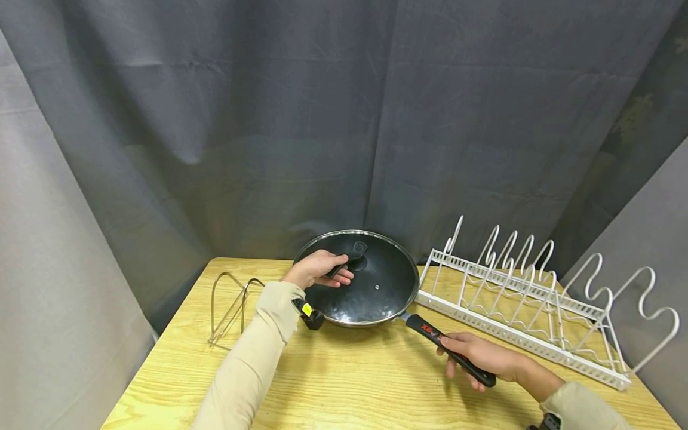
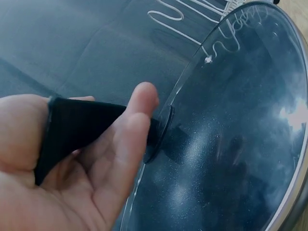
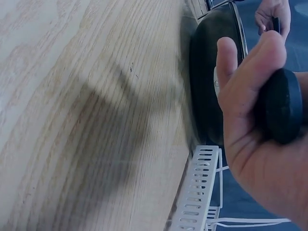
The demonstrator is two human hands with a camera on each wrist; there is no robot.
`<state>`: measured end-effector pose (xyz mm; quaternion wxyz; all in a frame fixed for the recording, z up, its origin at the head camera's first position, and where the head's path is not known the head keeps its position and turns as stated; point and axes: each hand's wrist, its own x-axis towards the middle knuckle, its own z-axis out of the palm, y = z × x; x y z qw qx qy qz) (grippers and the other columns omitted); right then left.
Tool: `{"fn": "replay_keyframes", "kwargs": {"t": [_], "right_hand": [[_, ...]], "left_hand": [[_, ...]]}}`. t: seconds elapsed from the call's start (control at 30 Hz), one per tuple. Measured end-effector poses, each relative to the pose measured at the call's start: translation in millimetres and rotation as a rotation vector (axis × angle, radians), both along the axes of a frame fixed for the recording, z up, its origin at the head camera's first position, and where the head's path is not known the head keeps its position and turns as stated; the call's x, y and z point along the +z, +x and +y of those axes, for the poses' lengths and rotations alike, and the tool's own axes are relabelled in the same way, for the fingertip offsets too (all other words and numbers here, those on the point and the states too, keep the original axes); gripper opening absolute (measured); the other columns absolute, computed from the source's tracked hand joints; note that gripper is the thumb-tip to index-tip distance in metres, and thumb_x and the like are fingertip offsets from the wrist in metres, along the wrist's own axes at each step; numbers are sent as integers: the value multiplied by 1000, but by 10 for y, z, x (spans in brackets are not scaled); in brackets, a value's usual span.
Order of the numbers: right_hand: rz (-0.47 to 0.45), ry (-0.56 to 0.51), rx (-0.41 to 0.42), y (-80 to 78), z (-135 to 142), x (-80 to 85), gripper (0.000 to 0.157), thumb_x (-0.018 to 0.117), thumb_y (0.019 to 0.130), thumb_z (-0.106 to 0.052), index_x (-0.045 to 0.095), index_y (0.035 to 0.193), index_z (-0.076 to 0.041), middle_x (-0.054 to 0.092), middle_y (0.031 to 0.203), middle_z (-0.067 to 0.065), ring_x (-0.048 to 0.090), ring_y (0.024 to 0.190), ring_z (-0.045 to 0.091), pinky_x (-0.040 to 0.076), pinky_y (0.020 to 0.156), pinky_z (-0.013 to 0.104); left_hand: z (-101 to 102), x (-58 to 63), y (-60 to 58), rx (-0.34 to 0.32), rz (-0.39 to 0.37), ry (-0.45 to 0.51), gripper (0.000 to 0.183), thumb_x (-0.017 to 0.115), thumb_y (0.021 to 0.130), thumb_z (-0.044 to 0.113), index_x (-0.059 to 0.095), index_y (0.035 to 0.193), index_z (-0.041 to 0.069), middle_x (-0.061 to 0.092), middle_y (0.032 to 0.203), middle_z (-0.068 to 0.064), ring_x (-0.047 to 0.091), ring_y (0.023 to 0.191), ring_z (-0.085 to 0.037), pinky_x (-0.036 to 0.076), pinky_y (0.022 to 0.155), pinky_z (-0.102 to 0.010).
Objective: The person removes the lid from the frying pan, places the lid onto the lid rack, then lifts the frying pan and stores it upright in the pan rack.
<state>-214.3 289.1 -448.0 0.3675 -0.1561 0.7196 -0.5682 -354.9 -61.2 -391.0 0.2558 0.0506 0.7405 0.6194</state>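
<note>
A black frying pan (image 3: 204, 82) stands at the back of the table, covered by a round glass lid (image 1: 352, 301) with a metal rim. My left hand (image 1: 321, 269) grips the lid's black handle (image 2: 82, 122), the fingers around it in the left wrist view. The lid lies over the pan; whether it rests fully on the rim cannot be told. My right hand (image 1: 475, 355) holds the pan's long black handle (image 1: 421, 325), which has red lettering and points toward the front right. In the right wrist view, the fingers of the right hand (image 3: 250, 110) wrap that handle near its rounded end.
To the right of the pan stands a white wire rack (image 1: 484, 319) with tall wavy dividers. A small metal wire stand (image 1: 228, 316) is left of my left forearm. Grey curtains (image 1: 344, 119) hang behind the wooden table (image 1: 344, 382).
</note>
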Motion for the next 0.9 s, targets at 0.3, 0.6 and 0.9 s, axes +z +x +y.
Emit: {"fn": "replay_keyframes", "kwargs": {"t": [0.3, 0.6, 0.9], "right_hand": [[-81, -96, 5, -6, 24, -36, 49, 34, 104, -35, 39, 125, 9, 64, 87, 11, 57, 48, 5, 49, 44, 23], [-58, -92, 2, -33, 30, -52, 49, 35, 103, -35, 40, 125, 9, 62, 85, 8, 50, 45, 2, 44, 40, 19], [-57, -64, -27, -13, 23, -21, 43, 36, 103, -36, 45, 113, 5, 53, 76, 1, 47, 44, 3, 42, 39, 19]], "left_hand": [[9, -12, -23, 5, -103, 36, 45, 42, 102, 27, 50, 123, -13, 70, 91, -17, 68, 67, -13, 51, 52, -18], [20, -28, -30, 53, -222, 227, 43, 40, 103, 21, 44, 128, -15, 69, 77, -10, 68, 65, -12, 49, 49, -15], [92, 5, 35, 109, -244, 329, 32, 41, 103, 17, 55, 105, -12, 67, 71, -10, 64, 56, -9, 49, 49, -16]]}}
